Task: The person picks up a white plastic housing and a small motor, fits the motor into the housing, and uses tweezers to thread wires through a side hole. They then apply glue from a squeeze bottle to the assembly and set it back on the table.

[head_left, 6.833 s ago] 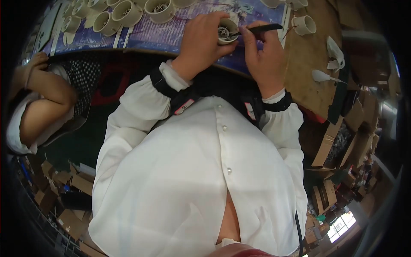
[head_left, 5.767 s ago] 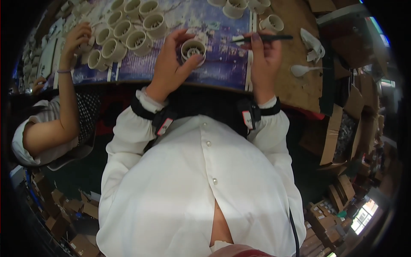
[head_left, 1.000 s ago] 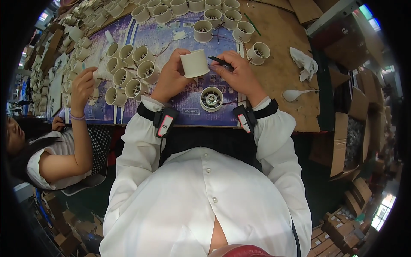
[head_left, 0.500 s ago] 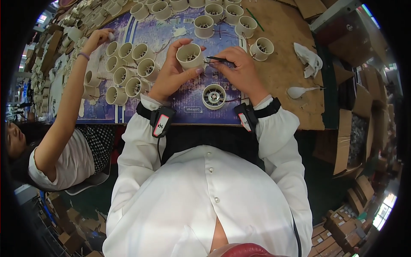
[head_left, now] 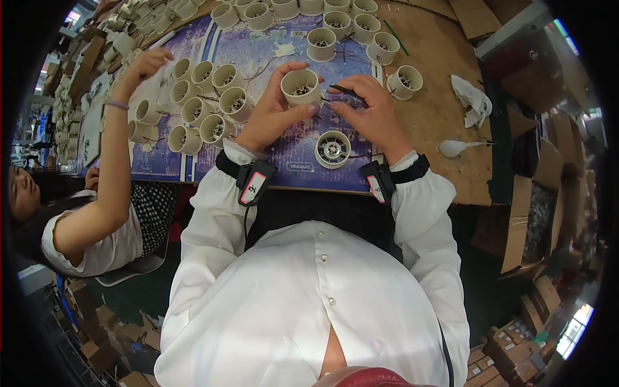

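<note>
My left hand (head_left: pixel 265 121) grips a white cylindrical housing (head_left: pixel 300 97), tilted so that its open mouth shows a small motor-like part inside. In my right hand (head_left: pixel 375 115) is a pair of black tweezers (head_left: pixel 351 94), pinched between thumb and fingers close to the housing's right side. Thin wires seem to run there, but their ends are too small to make out. Just below my hands a spoked white housing (head_left: pixel 333 149) lies face up on the table, its dark red wire trailing right.
Several similar housings (head_left: pixel 235 103) stand at left, more (head_left: pixel 321 45) along the back. A single housing (head_left: pixel 405 82), a crumpled white cloth (head_left: pixel 472 102) and a white bulb with a thin nozzle (head_left: pixel 454 148) are at right. A co-worker's arm (head_left: pixel 115 142) reaches over the table's left side.
The whole view has shifted slightly, moving table things rightward and down. My grips stay the same, while the tweezers tilt a little more steeply. The co-worker's forearm stands more upright.
</note>
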Demonstrator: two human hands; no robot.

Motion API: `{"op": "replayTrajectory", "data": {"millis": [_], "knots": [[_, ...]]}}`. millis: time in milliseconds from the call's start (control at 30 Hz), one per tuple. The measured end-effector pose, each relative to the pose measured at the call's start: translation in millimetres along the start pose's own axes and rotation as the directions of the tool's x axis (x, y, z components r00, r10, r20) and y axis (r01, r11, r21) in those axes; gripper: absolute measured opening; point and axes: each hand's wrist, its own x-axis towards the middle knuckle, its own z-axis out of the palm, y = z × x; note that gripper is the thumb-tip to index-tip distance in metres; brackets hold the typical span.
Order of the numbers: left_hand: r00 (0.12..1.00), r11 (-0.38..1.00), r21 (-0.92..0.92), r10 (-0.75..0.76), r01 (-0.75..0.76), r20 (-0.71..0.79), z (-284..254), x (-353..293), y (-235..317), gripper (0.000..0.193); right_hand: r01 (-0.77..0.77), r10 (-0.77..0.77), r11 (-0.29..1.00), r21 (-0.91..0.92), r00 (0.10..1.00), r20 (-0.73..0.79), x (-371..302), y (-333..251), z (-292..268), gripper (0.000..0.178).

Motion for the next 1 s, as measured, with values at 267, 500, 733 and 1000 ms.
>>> {"op": "replayTrajectory", "data": {"millis": [267, 500, 733, 1000], "knots": [[1.0, 1.0, -0.003, -0.006, 0.007, 0.025, 1.6, -2.0, -0.1, 0.069, 0.072, -0.058, 0.988, -0.134, 0.993, 0.102, -1.3, 4.2, 1.6, 0.016], [0.991, 0.988, -0.075, -0.137, 0.137, 0.01, -0.2, -4.3, 2.4, 0.072, 0.141, -0.108, 0.967, -0.211, 0.981, 0.164, 2.7, -11.7, -4.4, 0.018], [1.0, 1.0, 0.028, -0.003, 0.003, 0.022, 0.0, -1.1, -3.6, 0.076, 0.04, -0.001, 0.979, -0.199, 0.981, 0.193, -1.1, -9.1, -2.0, 0.015], [1.0, 0.968, 0.251, 0.013, -0.018, 0.022, -3.3, -2.9, -0.5, 0.071, 0.056, -0.005, 0.978, -0.203, 0.97, 0.243, -3.4, -5.2, -3.4, 0.019]]}}
